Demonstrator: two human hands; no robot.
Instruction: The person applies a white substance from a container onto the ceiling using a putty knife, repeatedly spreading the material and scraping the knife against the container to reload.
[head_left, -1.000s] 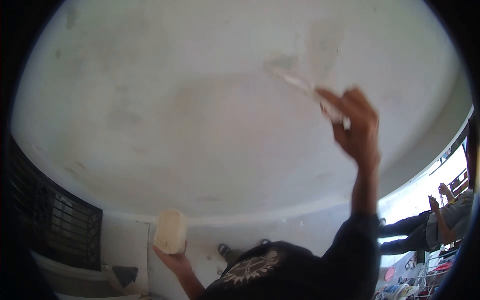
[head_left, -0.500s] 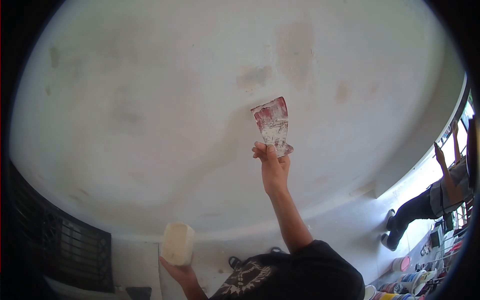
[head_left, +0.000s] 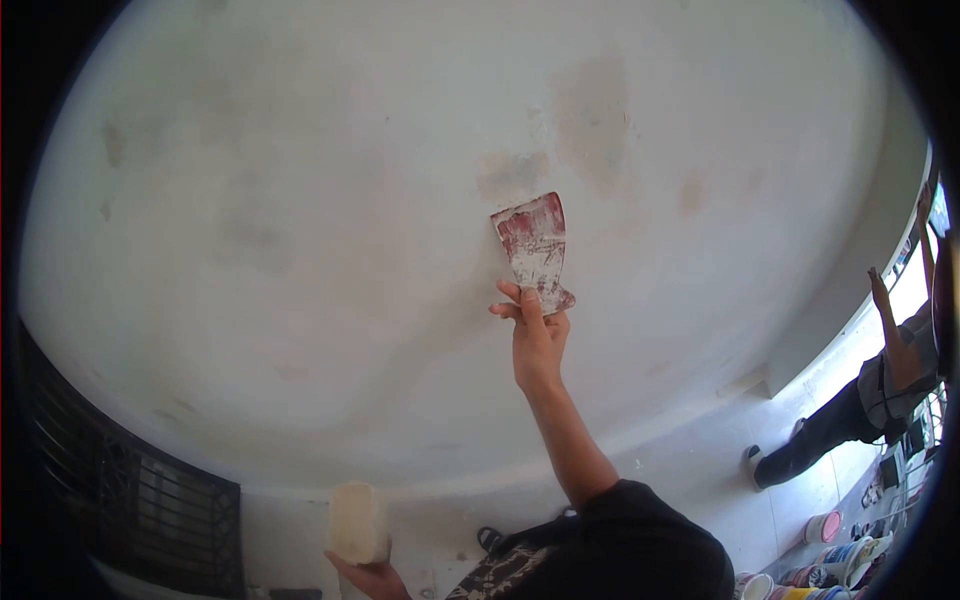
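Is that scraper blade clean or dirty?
Dirty. The putty knife in the right hand shows red blade smeared with whitish filler, raised against the ceiling.

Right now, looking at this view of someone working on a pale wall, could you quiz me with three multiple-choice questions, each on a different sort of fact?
1. Where is the putty knife?
A. Lying on the floor
B. Raised against the wall in the right hand
C. Tucked under an arm

2. What colour stains the blade?
A. Red
B. Blue
C. Green

3. What is the state of the left hand?
A. Empty and open
B. Pressed flat on the wall
C. Holding a pale block low in the view

Answers:
1. B, since the right hand grips the handle with the blade pointing up at the wall.
2. A, since red smears show through the whitish coating on the blade.
3. C, since the fingers cup the cream-coloured block from below.
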